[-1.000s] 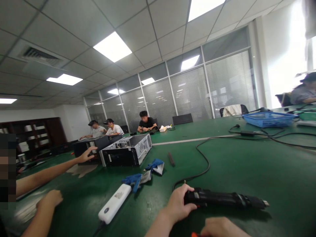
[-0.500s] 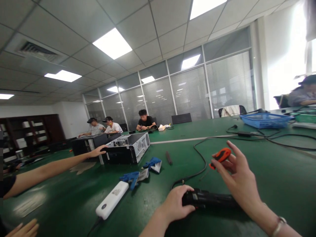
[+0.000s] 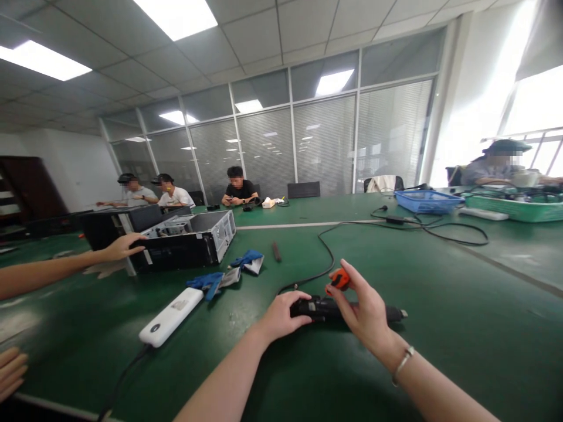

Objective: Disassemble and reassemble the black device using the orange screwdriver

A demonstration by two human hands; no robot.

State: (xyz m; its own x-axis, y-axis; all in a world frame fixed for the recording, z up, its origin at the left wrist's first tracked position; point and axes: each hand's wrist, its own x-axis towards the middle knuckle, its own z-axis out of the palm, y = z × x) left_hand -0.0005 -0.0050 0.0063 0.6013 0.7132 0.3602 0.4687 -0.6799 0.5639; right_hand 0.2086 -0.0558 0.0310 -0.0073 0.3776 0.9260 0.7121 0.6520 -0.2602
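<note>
My left hand (image 3: 281, 318) is wrapped round the cable end of a black corded electric screwdriver (image 3: 393, 314), which lies on the green table with its silvery tip pointing right. Above the tool's middle, my right hand (image 3: 363, 302) pinches a small screwdriver (image 3: 340, 280) by its orange and black handle. Its shaft is hardly visible now. A bracelet circles the right wrist. From the electric screwdriver's left end a black cable (image 3: 328, 258) runs away across the table. My right hand and forearm cover part of the tool's body.
Left stands an opened computer case (image 3: 176, 255), a co-worker's hand (image 3: 121, 247) on it. Nearer lie blue-grey gloves (image 3: 213, 284), a white power strip (image 3: 171, 318) and a dark bar (image 3: 276, 251). A blue basket (image 3: 426, 203) and green basket (image 3: 519, 208) stand far right. Other people sit around.
My view has turned right and down, so things appear shifted left. My right hand with the small screwdriver has come closer to my left hand and the electric screwdriver. Both grips remain.
</note>
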